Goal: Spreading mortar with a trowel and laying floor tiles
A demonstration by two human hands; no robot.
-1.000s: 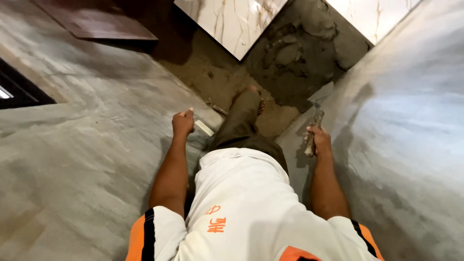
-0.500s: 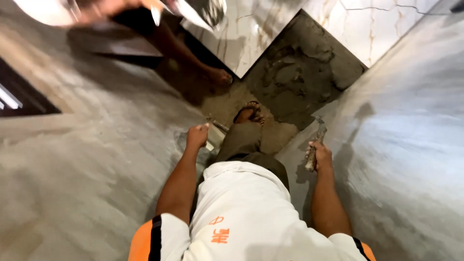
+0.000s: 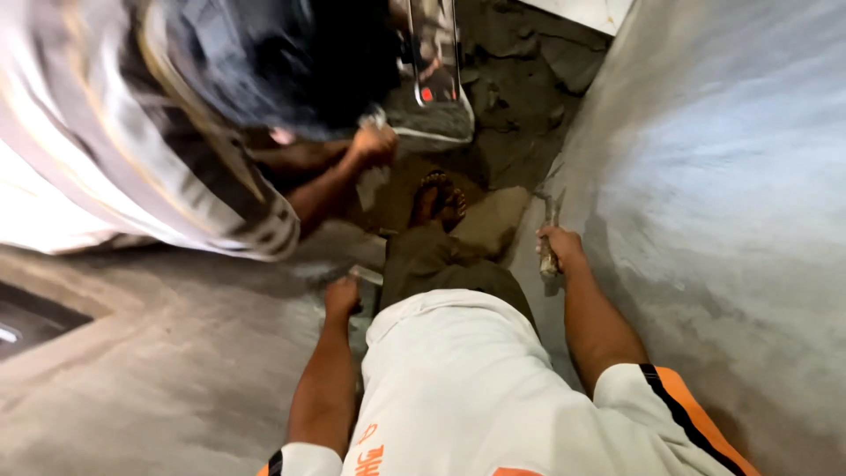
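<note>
While a co-worker (image 3: 176,132) bends over the mortar bed (image 3: 520,115), the right hand (image 3: 557,247) grips a mortar-caked trowel (image 3: 552,225) against the tile edge; the left hand (image 3: 342,295) presses, fingers curled, beside a small flat piece (image 3: 366,275) on the floor tile (image 3: 159,388).

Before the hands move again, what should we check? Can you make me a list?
1. Right hand grips the trowel: ok.
2. Left hand rests on the small flat piece at the floor edge: ok.
3. Sandalled foot stands in the dirt pit: ok.
4. Space free of others: not ok, a co-worker's hand reaches into the pit.
5. Trowel blade clean: cannot tell.
</note>
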